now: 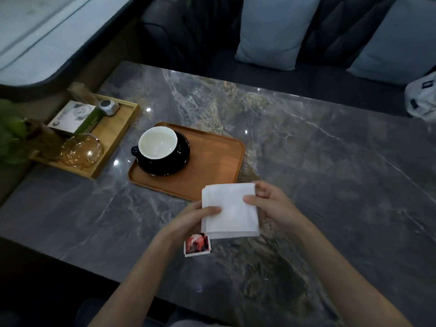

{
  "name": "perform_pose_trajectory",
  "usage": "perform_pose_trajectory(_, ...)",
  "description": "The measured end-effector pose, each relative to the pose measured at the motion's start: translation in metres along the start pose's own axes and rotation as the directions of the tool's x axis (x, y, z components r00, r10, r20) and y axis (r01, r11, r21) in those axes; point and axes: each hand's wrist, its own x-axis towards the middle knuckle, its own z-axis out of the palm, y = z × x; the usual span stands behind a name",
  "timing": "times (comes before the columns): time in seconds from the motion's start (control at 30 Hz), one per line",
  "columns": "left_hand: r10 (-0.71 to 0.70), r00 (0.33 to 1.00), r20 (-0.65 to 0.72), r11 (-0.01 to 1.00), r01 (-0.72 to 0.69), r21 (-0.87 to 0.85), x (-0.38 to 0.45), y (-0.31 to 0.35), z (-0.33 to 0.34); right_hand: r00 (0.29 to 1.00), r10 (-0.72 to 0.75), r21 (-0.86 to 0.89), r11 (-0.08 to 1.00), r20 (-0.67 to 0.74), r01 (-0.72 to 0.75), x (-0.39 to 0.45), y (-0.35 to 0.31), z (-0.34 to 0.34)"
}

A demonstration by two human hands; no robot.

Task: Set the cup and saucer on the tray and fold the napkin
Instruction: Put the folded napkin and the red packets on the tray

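Just off the near edge of the tray (212,161), both hands are on the napkin (230,210). The left hand (195,219) pinches its left side, the right hand (269,204) pinches the right, thumbs on top, and the white square sits folded between them above the marble bench (330,161). It looks soft, light and limp, so it will likely sag unless taken by edges or corners and creased flat. The cup (157,142) already rests on its black saucer (165,159) at the tray's left end. A small printed packet (197,244) lies just beneath the napkin.
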Motion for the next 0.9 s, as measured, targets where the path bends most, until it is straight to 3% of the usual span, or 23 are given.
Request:
perform_pose_trajectory(0.17, 0.069, 0.998, 0.004, 0.989, -0.069, 0.128, 0.029, 0.037, -0.038, 0.985, 0.06, 0.125, 0.991, -0.161, -0.04, 0.042, -0.015, 0.015)
perform_pose_trajectory(0.37, 0.243, 0.949, -0.201, 0.871, -0.122, 0.476, 0.079, 0.071, -0.066, 0.904, 0.22, 0.21, 0.966, -0.366, -0.15, 0.097, -0.019, 0.033)
perform_pose_trajectory(0.5, 0.338, 0.914, -0.223, 0.829, -0.177, 0.53, 0.1, 0.085, -0.064, 0.817, 0.132, 0.044, 0.991, -0.561, -0.13, 0.132, -0.03, 0.041)
perform_pose_trajectory(0.6, 0.426, 0.883, -0.196, 0.683, -0.172, 0.71, 0.113, 0.092, -0.058, 0.77, 0.003, -0.268, 0.937, -0.638, -0.225, 0.148, -0.034, 0.041)
perform_pose_trajectory(0.67, 0.451, 0.876, -0.171, 0.572, -0.137, 0.809, 0.12, 0.095, -0.057, 0.758, -0.072, -0.388, 0.888, -0.649, -0.248, 0.155, -0.028, 0.039)
perform_pose_trajectory(0.9, 0.455, 0.889, -0.045, 0.345, -0.129, 0.93, 0.147, 0.098, -0.056, 0.679, -0.155, -0.489, 0.806, -0.718, -0.333, 0.178, -0.013, 0.033)
